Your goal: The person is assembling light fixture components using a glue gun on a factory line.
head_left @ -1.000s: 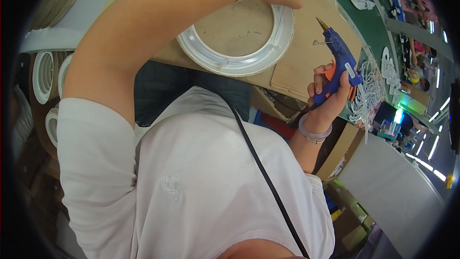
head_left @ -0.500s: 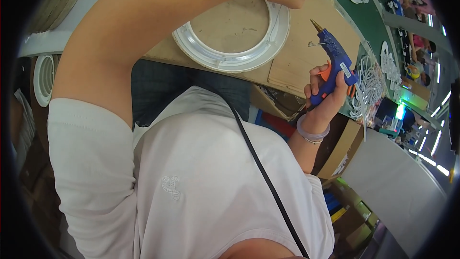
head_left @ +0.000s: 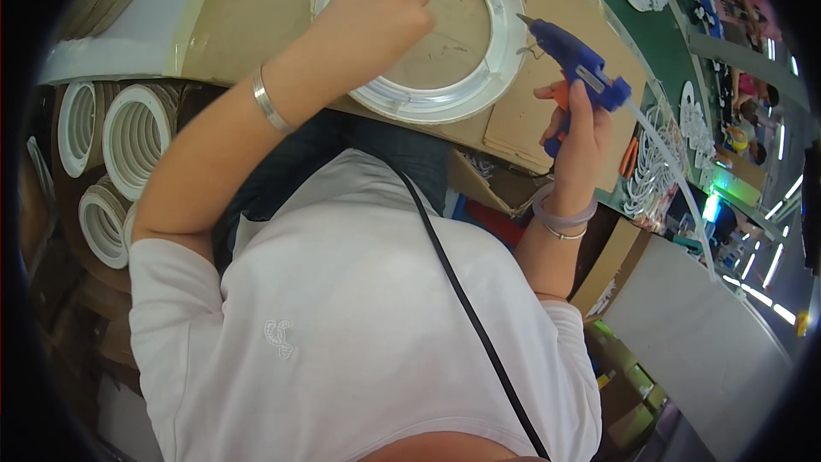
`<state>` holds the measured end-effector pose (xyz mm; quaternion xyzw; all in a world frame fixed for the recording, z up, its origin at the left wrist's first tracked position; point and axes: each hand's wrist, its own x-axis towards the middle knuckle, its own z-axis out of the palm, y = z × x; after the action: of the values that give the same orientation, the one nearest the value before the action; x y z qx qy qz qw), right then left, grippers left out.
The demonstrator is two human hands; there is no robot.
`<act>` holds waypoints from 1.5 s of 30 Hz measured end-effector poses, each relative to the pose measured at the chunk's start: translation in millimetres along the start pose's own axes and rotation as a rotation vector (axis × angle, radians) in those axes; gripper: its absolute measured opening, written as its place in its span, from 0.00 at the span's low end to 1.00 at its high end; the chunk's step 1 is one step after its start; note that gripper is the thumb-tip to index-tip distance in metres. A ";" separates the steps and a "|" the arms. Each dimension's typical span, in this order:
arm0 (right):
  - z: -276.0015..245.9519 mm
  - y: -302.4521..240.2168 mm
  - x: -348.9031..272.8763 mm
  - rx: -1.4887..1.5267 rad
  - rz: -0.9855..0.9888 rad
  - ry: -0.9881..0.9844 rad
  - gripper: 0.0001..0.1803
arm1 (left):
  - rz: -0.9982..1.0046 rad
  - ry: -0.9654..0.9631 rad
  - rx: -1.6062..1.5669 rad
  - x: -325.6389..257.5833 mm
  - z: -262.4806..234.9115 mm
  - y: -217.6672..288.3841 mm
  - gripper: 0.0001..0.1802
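My right hand [head_left: 581, 124] is wrapped round a blue hot glue gun [head_left: 571, 53] with an orange trigger. Its metal nozzle points up and left, near the right rim of a white ring [head_left: 505, 51] lying on the worktable. A long whitish glue stick [head_left: 671, 162] sticks out of the gun's back end. Over the ring's left side is my left hand [head_left: 372, 30], its fingers curled closed; whatever they may hold is hidden from view.
Flat cardboard [head_left: 547, 60] lies on the table right of the ring. Beyond it are pliers with orange handles [head_left: 629, 156] and a heap of white sticks [head_left: 654, 162]. Stacked white rings [head_left: 137, 141] stand at the lower left. An open box [head_left: 492, 184] sits under the table edge. Other people are at the far right.
My left hand has come back from beyond the ring's far right edge to its left side, fingers curled. The glue gun has tilted leftward, bringing its nozzle nearer the ring.
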<state>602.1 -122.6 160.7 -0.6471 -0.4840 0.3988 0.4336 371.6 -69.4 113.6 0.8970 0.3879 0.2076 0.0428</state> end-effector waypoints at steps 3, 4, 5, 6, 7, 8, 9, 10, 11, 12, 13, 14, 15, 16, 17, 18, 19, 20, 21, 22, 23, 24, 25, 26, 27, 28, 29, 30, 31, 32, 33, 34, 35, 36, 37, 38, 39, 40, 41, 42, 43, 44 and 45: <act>13.1 -2.5 6.8 -0.131 -0.025 -0.005 0.16 | -0.128 0.015 -0.055 -16.4 10.0 3.3 0.02; 14.8 -2.5 8.3 -0.137 -0.026 -0.008 0.16 | -0.109 0.030 -0.036 -17.4 12.0 4.2 0.03; 16.0 -2.2 9.7 -0.166 -0.021 -0.013 0.16 | -0.089 0.045 -0.018 -17.5 12.9 5.0 0.03; 17.2 -2.0 10.6 -0.196 -0.017 -0.018 0.16 | -0.093 0.047 -0.021 -16.4 12.3 6.1 0.03; 18.5 -2.1 11.9 -0.201 -0.019 -0.020 0.16 | -0.091 0.041 -0.012 -13.5 10.6 7.5 0.03; 19.7 -2.2 13.0 -0.214 -0.019 -0.019 0.16 | -0.090 0.033 -0.003 -11.2 9.9 8.6 0.03; 20.6 -2.4 14.1 -0.226 -0.020 -0.019 0.16 | -0.093 0.037 -0.006 -9.3 11.5 8.4 0.03; 21.4 -2.8 14.6 -0.230 -0.021 -0.020 0.16 | -0.096 0.049 0.000 -7.4 14.1 6.9 0.03; 21.9 -3.2 15.2 -0.257 -0.014 -0.017 0.16 | -0.099 0.061 0.007 -5.6 16.5 5.7 0.03; 22.4 -3.8 15.4 -0.284 -0.008 -0.015 0.16 | -0.101 0.063 0.004 -3.8 18.1 5.0 0.03; 23.2 -4.1 15.5 -0.288 -0.008 -0.017 0.16 | -0.102 0.081 -0.001 -2.0 20.0 4.5 0.02; 24.0 -4.4 15.5 -0.296 -0.010 -0.009 0.17 | -0.103 0.099 -0.006 -1.1 21.1 4.3 0.02; 24.7 -4.7 15.5 -0.304 -0.012 -0.002 0.17 | -0.107 0.102 -0.009 -0.8 21.6 4.4 0.02; 25.3 -5.1 15.2 -0.310 -0.013 -0.002 0.17 | -0.111 0.107 -0.021 -0.6 21.6 4.3 0.03; 26.1 -5.4 14.9 -0.310 -0.014 0.000 0.17 | -0.116 0.113 -0.033 -1.0 21.5 4.1 0.03; 26.9 -6.1 14.7 -0.310 -0.016 0.002 0.17 | -0.118 0.118 -0.037 -2.3 21.1 3.5 0.03; 25.8 -5.4 15.2 -0.306 -0.012 0.002 0.17 | -0.101 0.146 -0.038 -2.2 20.0 3.9 0.04; 24.8 -5.1 15.7 -0.299 -0.008 0.000 0.17 | -0.084 0.173 -0.040 -2.0 17.8 4.5 0.05; 23.8 -4.6 16.3 -0.292 -0.004 -0.001 0.17 | -0.083 0.167 -0.039 -2.2 14.0 5.6 0.05; 24.9 -4.8 16.0 -0.297 -0.004 -0.001 0.17 | -0.098 0.085 -0.038 -4.8 6.9 6.4 0.09; 25.7 -4.8 15.8 -0.305 -0.011 0.000 0.17 | -0.113 0.002 -0.037 -7.3 3.5 6.5 0.12; 26.3 -4.6 15.5 -0.313 -0.018 0.001 0.17 | -0.113 0.003 -0.041 -10.5 4.2 5.3 0.12; 26.6 -4.8 15.2 -0.317 -0.019 -0.001 0.17 | -0.096 0.070 -0.045 -14.1 4.7 4.0 0.13; 26.8 -4.8 15.0 -0.318 -0.022 0.002 0.17 | -0.079 0.136 -0.048 -16.3 5.1 3.4 0.13; 26.9 -4.7 14.7 -0.319 -0.025 0.006 0.17 | -0.080 0.137 -0.050 -17.5 4.1 4.3 0.13; 27.0 -4.8 14.7 -0.321 -0.025 0.003 0.17 | -0.080 0.135 -0.060 -18.9 2.2 5.4 0.13; 26.8 -4.9 14.3 -0.332 -0.008 0.008 0.17 | -0.079 0.132 -0.069 -20.0 1.2 5.8 0.13; 27.0 -4.9 14.0 -0.343 0.009 0.013 0.17 | -0.082 0.132 -0.070 -21.2 2.4 5.6 0.13; 26.8 -5.4 13.8 -0.345 0.009 0.014 0.17 | -0.070 0.201 -0.072 -21.8 4.2 5.9 0.10; 26.8 -5.9 13.6 -0.347 0.016 0.018 0.17 | -0.057 0.270 -0.075 -22.5 5.5 5.9 0.08; 26.9 -6.4 13.5 -0.349 0.024 0.022 0.17 | -0.057 0.271 -0.076 -23.9 5.8 5.7 0.08; 27.3 -6.8 13.3 -0.351 0.025 0.022 0.17 | -0.060 0.279 -0.099 -26.3 5.8 5.7 0.09; 27.8 -7.4 13.3 -0.348 0.022 0.026 0.17 | -0.063 0.286 -0.122 -28.2 5.4 6.0 0.10; 28.2 -8.0 13.2 -0.345 0.018 0.031 0.17 | -0.064 0.286 -0.123 -29.5 4.8 6.7 0.10; 28.6 -8.1 13.3 -0.347 0.019 0.029 0.17 | -0.066 0.293 -0.133 -31.3 4.3 7.4 0.10; 28.8 -8.2 13.4 -0.345 0.017 0.028 0.17 | -0.067 0.300 -0.143 -32.7 3.9 7.9 0.10; 29.1 -8.2 13.4 -0.343 0.016 0.028 0.17 | -0.070 0.300 -0.144 -33.6 3.5 8.3 0.10; 29.7 -8.3 13.3 -0.345 0.015 0.026 0.17 | -0.065 0.308 -0.148 -34.0 2.9 8.4 0.11; 30.3 -8.3 13.1 -0.350 0.016 0.034 0.17 | -0.061 0.315 -0.152 -34.4 2.6 8.4 0.11; 30.8 -8.4 12.9 -0.355 0.016 0.041 0.17 | -0.063 0.316 -0.153 -34.9 2.7 8.3 0.11; 31.0 -8.5 12.8 -0.357 0.016 0.040 0.17 | -0.063 0.317 -0.156 -35.4 2.8 8.4 0.11; 31.1 -8.6 12.7 -0.365 0.015 0.042 0.17 | -0.063 0.317 -0.160 -35.9 2.8 8.5 0.10; 31.3 -8.7 12.5 -0.374 0.014 0.044 0.18 | -0.065 0.318 -0.161 -36.5 2.4 8.3 0.10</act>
<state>573.0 -103.6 158.1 -0.7283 -0.5356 0.2907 0.3134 355.9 -101.0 100.9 0.8337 0.4006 0.3755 0.0592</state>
